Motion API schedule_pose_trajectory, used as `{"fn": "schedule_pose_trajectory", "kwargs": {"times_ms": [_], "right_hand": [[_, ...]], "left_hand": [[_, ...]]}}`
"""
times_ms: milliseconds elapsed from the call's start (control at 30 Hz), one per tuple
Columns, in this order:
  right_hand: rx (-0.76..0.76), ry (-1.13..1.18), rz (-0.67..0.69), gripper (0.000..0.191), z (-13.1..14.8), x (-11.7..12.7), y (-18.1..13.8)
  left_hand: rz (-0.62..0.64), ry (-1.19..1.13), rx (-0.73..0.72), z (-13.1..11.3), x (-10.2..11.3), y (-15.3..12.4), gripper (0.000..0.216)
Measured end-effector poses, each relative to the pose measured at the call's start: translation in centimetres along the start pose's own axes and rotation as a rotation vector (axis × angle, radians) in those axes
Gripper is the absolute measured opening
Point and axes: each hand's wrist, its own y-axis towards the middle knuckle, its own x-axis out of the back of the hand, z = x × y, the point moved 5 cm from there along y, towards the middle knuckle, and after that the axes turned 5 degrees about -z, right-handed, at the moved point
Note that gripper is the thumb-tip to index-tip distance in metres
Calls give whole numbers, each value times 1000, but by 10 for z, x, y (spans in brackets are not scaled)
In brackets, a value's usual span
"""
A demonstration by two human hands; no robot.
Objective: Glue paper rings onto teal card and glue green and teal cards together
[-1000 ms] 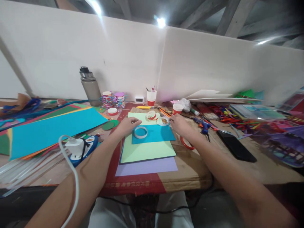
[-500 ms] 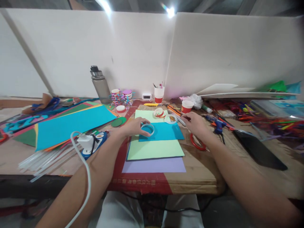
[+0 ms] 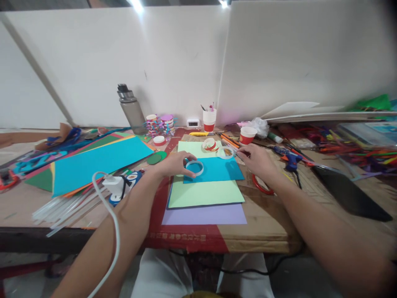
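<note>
My left hand (image 3: 181, 164) is curled with its thumb and fingers round a white paper ring (image 3: 194, 174), which rests on a sheet of blue paper (image 3: 217, 171). Below the blue sheet lie pale green paper (image 3: 206, 194) and lilac paper (image 3: 204, 215). At the right edge of this stack, my right hand (image 3: 254, 160) has its fingertips drawn together beside a second white ring (image 3: 225, 152); a slim thing at the fingertips is too small to name. A red-and-white ring (image 3: 210, 145) lies behind. Red scissor handles (image 3: 263, 185) show partly under my right wrist.
Pencils (image 3: 229, 140) and a paper cup (image 3: 247, 135) lie beyond my right hand. A glue gun (image 3: 291, 161) and black phone (image 3: 350, 192) are to the right. Coloured sheets (image 3: 102, 161), clear sticks (image 3: 68, 211) and a bottle (image 3: 132, 109) are left. A white cable (image 3: 115, 231) crosses my left forearm.
The view has shifted slightly. The pale pen-like thing seen at my right fingertips earlier no longer shows clearly there. My left hand keeps its hold on the ring.
</note>
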Motion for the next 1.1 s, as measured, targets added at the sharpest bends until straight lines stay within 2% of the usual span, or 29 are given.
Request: {"fn": "schedule_pose_trajectory", "kwargs": {"times_ms": [233, 500, 833, 1100], "right_hand": [[4, 9, 11, 19, -2, -3, -1], [6, 21, 14, 21, -2, -2, -1], [-20, 46, -15, 20, -4, 1, -1], [-181, 14, -252, 23, -48, 36, 7]], "left_hand": [[-7, -11, 8, 0, -2, 1, 60], [2, -46, 52, 4, -2, 1, 76], [-15, 19, 25, 0, -2, -1, 64], [-5, 15, 11, 6, -4, 3, 67]]}}
